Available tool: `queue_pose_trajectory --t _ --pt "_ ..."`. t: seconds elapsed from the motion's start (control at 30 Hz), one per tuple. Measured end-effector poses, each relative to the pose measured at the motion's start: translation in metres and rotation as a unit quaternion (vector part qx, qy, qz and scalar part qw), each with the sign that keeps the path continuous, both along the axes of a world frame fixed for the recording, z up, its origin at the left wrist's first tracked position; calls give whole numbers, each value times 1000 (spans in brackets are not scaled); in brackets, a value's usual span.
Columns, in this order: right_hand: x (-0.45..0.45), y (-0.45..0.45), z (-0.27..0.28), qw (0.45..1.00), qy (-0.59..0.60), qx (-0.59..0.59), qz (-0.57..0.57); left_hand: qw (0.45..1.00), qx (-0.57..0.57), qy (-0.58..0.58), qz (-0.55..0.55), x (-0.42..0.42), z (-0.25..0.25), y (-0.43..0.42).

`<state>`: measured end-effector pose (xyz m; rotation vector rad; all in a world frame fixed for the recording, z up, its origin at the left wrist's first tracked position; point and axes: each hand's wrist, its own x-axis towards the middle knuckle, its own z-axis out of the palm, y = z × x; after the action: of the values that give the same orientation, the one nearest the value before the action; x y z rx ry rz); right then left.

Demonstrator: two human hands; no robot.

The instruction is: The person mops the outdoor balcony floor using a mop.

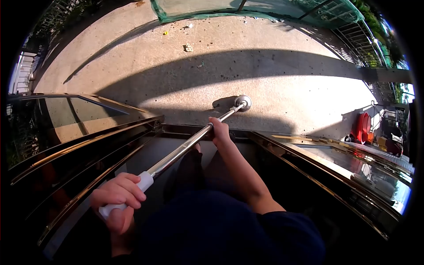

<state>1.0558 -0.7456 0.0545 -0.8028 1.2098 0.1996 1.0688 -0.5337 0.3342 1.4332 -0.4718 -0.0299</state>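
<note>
A long shiny metal mop runs slantwise from the lower left up to the middle of the view. Its round grey head is out over the concrete beyond the door sill; whether it touches the ground I cannot tell. My left hand is closed around the white plastic grip at the near end. Farther up the shaft, my right hand wraps around the metal tube, with the arm stretched forward. Several of its fingers are hidden behind the tube.
Dark glossy door panels stand open on both sides of me, with a threshold ahead. Outside lies sunlit concrete with bits of litter. Green netting borders the far side, and red objects stand at the right.
</note>
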Motion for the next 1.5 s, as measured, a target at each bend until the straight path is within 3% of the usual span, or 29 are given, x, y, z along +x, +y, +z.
queue_pose_trajectory --t 0.13,0.2,0.23,0.33,0.4,0.43,0.5,0.53,0.57,0.63,0.67,0.73,0.8,0.87,0.93,1.0,1.13,1.3,1.5 --pt "-39 -49 -67 997 57 42 1 991 -35 79 -105 22 -49 -31" --pt "-30 -50 -59 990 74 98 72 987 15 134 -83 40 -41 -49" --pt "-20 -42 -62 990 82 76 91 988 -33 119 -90 56 -37 -55" --pt "31 -4 -27 980 74 118 139 990 89 78 -70 104 12 -66" --pt "73 25 -8 965 39 167 197 984 147 -65 -76 135 45 -81" --pt "91 40 -7 956 0 214 203 991 121 -45 -35 137 65 -95" --pt "129 69 -14 942 -49 281 175 974 208 0 -86 134 86 -111" --pt "142 78 -27 936 -77 310 148 878 323 -336 -110 144 54 -114" --pt "157 78 -34 934 -83 312 154 955 207 -202 -59 121 39 -127" --pt "183 72 -46 895 -121 407 136 953 206 -184 -126 93 27 -130" --pt "192 67 -54 873 -137 452 125 924 260 -219 -177 79 23 -128" --pt "208 61 -65 820 -164 537 110 909 284 -238 -191 67 22 -116" --pt "217 54 -10 859 -181 456 145 922 268 -256 -113 61 43 -93" --pt "222 69 17 932 -223 279 67 933 257 -247 -53 56 65 -55" --pt "209 62 40 945 -217 242 46 947 194 -256 -15 47 76 -21" --pt "178 48 52 946 -227 226 56 973 114 -184 83 30 80 -10" --pt "111 3 29 966 -173 184 -48 992 55 -115 -6 15 60 -5" --pt "35 -62 24 977 -79 139 -138 966 3 -105 -235 35 33 -43" --pt "46 -119 -9 975 8 166 -146 966 40 -16 -256 81 4 -118"
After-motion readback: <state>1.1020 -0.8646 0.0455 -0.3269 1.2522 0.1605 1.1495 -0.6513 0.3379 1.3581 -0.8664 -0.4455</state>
